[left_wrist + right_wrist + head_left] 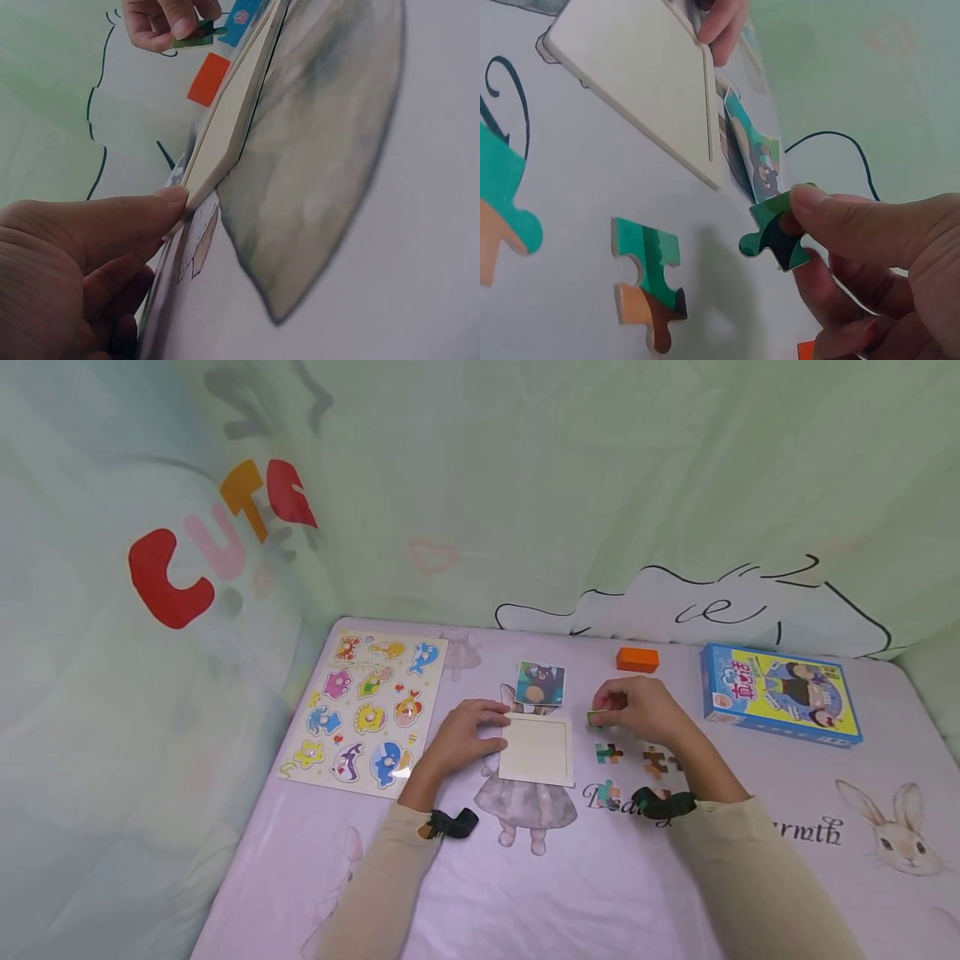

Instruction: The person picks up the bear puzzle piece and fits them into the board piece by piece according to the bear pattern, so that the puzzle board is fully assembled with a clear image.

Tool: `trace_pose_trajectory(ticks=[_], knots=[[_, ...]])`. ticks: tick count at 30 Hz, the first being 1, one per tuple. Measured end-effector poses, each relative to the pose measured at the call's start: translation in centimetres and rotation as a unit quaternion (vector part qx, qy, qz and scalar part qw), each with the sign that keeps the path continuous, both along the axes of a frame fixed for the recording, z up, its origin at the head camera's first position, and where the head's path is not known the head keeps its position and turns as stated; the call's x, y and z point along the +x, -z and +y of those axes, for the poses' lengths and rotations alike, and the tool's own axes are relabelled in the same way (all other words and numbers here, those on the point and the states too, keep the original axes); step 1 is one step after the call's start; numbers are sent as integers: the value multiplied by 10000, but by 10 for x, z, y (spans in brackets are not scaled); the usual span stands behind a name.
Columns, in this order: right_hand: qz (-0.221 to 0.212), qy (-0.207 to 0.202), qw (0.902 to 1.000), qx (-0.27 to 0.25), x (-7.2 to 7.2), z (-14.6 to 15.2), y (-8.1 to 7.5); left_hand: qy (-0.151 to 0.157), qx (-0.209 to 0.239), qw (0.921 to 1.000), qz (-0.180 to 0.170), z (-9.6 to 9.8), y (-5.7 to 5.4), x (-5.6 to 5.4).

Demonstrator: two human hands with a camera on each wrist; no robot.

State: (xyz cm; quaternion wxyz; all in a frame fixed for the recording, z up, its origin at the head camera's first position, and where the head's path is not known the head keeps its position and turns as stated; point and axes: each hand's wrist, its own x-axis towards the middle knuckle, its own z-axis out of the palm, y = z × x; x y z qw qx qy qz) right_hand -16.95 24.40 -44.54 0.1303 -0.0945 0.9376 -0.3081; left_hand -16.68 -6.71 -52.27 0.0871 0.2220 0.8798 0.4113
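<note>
In the head view my left hand [461, 739] grips the upper left corner of a blank wooden puzzle tray [536, 750] with a raised rim. Its thumb is against the left edge and its fingers are at the far corner. My right hand [647, 708], to the right of the tray, pinches a green and dark jigsaw piece [774, 231] between thumb and fingers, above the table. Several loose jigsaw pieces [609, 754] in teal, orange and brown lie below that hand, some partly hidden by the wrist. A bear picture card [540, 684] lies just beyond the tray.
An orange block [637, 660] sits at the back. To the right lies a blue and yellow box [783, 695]. A knob-puzzle board with sea animals [367, 710] lies on the left. The cloth-covered table [600, 893] meets a pale curtain [480, 510] at the back.
</note>
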Motion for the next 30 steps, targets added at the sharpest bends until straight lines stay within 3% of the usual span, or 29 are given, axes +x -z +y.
trace_pose_trajectory(ticks=[30], knots=[[111, 106, 9982, -580, 10, -41, 18, 41, -135, 9999, 72, -1, 2, -2]])
